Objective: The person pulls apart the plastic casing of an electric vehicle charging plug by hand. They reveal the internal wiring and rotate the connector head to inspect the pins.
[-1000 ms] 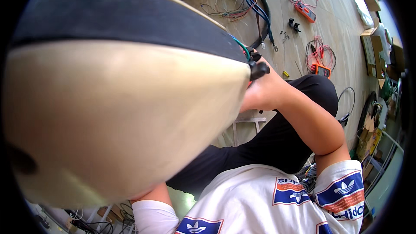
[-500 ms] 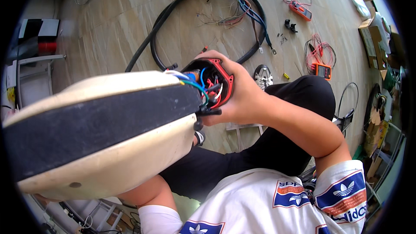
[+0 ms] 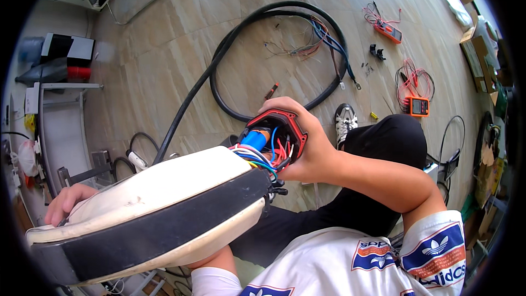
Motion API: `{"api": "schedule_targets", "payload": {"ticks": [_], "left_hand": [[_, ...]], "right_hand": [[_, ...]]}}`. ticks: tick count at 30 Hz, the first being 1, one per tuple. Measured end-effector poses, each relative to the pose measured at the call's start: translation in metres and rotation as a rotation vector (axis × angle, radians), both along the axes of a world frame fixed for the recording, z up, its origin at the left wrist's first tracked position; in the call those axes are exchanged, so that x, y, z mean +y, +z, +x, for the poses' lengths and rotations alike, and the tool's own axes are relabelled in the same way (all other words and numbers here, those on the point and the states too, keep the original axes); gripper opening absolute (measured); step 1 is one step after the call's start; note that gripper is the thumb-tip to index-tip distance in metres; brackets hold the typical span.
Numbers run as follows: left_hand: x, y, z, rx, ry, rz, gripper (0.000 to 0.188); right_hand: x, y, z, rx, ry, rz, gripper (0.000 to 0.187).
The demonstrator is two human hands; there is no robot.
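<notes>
Left grip: the fingers of my left grip (image 3: pixel 67 204) curl over the upper edge at the housing's left end, bent against it; the thumb is hidden, and my left forearm passes beneath.
Housing: the cream-and-black housing (image 3: pixel 159 226) hangs in front of me in the lower left, held up over the floor (image 3: pixel 148 77).
Long axis: it runs from lower left to upper right, the broad end at my left grip; the narrower wired end points right and slightly up, and the black band follows the same line.
Since half a second ago: the housing sits lower and shows more of its upper cream face, and my left fingers have come into view; a second ago it filled the left half and hid the shell.
Wires: coloured wires (image 3: pixel 247 156) leave the narrow end beside a blue cylinder (image 3: pixel 254 140) and enter the shell.
Shell: the red-rimmed shell (image 3: pixel 298 126) is just beyond that end, its open mouth turned up toward me.
Right grip: my right grip (image 3: pixel 313 151) is wrapped around the shell's right side, fingers over its far edge.
Floor beyond: a looped black cable (image 3: pixel 203 79), then my shoe (image 3: pixel 345 122), a black clip (image 3: pixel 377 52) and two orange-red meters (image 3: pixel 418 107).
</notes>
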State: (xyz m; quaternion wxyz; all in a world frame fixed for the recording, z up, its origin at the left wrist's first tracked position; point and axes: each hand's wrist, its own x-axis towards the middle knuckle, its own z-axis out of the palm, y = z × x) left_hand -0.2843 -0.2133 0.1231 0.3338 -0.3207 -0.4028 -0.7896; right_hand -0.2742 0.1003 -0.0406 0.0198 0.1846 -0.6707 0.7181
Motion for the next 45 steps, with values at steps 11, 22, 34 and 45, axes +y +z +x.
{"api": "schedule_targets", "payload": {"ticks": [11,22,34,45], "left_hand": [[-0.021,0.003,-0.002,-0.017,0.061,0.02,0.058],[-0.068,-0.034,0.013,-0.27,-0.431,0.162,0.06],[-0.1,-0.062,0.007,-0.438,-0.131,0.589,0.049],[-0.087,-0.093,-0.004,-0.696,-0.217,0.684,0.039]], "right_hand": [[-0.001,0.002,0.001,-0.059,-0.02,-0.025,0.077],[0.013,0.026,-0.023,0.007,0.142,-0.001,0.099],[-0.011,0.061,-0.031,0.085,0.187,-0.204,0.091],[-0.002,0.034,-0.045,0.206,0.079,0.552,0.079]]}}
